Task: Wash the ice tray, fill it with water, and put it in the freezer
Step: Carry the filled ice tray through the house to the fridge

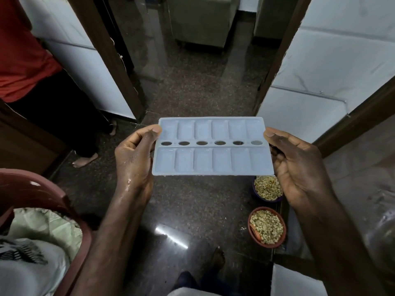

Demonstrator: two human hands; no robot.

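Spanning the middle of the frame, the pale blue ice tray is held level above the dark floor, pinched at each short end: left hand and right hand, fingers clamped on its rims. It looks light, thin and a bit flexible, likely slippery given the wet left wrist; gripping both ends should keep it flat. Two bowls of grain sit lower right.
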